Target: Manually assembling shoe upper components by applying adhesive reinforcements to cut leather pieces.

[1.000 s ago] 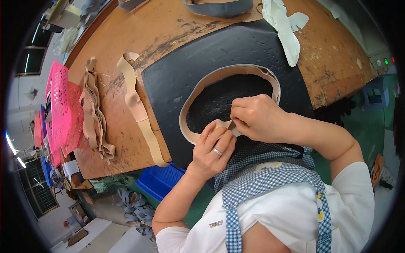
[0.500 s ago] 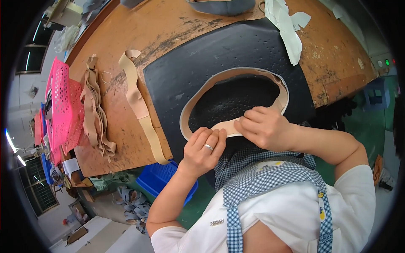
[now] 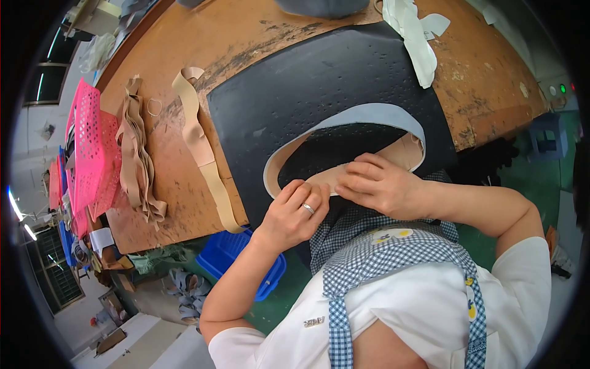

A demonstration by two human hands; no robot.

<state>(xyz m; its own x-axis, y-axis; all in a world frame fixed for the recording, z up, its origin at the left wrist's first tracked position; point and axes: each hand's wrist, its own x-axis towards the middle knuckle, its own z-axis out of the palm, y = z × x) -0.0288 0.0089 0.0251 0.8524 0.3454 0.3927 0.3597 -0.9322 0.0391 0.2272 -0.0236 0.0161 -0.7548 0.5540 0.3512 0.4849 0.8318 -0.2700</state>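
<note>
A wide looped band (image 3: pixel 375 114), blue-grey outside and beige inside, stands on its edge over a black mat (image 3: pixel 264 98). Its near side is pinched in both hands at the mat's front edge. My left hand (image 3: pixel 294 212), with a ring on one finger, has its fingers closed on the band left of centre. Close beside it on the right, my right hand (image 3: pixel 382 187) grips the same rim with bent fingers. The fingertips of both hands nearly meet, and they hide part of the band's near edge.
The mat lies on a worn wooden table (image 3: pixel 166 43). Left of it are a long beige strip (image 3: pixel 198 144), a bundle of tan strips (image 3: pixel 136 160) and a pink basket (image 3: pixel 89 147). White pieces (image 3: pixel 410 40) overlap the mat's far right corner. A blue basket (image 3: pixel 270 280) sits below the table edge.
The band's far side has tipped so that its blue-grey outer face now shows. Both hands keep their pinch on the near edge and have shifted only slightly.
</note>
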